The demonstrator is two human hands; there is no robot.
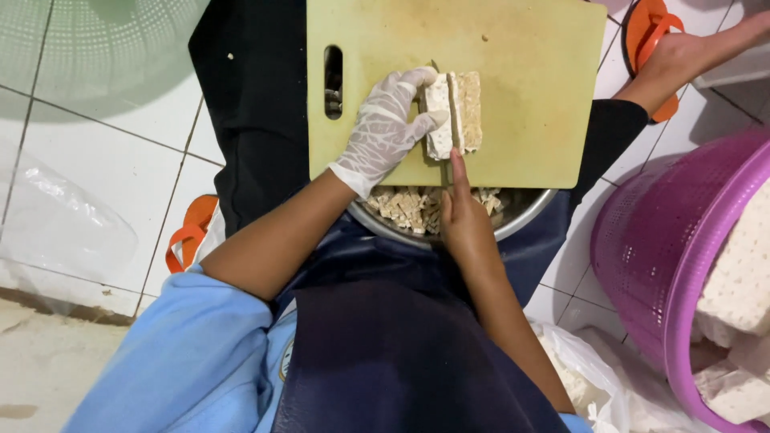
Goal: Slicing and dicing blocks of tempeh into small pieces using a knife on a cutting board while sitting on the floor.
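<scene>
A pale yellow-green cutting board (529,80) lies across my lap, over a metal bowl (525,212). On it sits a beige pressed-bean cake block (472,108). My left hand (385,128), in a thin white glove, presses on the block's left side. My right hand (464,224) grips a knife (452,108), index finger stretched along its spine. I see the blade edge-on, set into the block, and its handle is hidden in my palm. Small cut cubes (405,207) fill the bowl under the board's near edge.
A purple perforated basket (642,256) at the right holds large pale blocks (746,273). A pale green basket (104,48) stands at the top left. Orange sandals (188,232) and a clear plastic bag (64,224) lie on the white tiled floor, and a white bag (593,377) sits at the lower right.
</scene>
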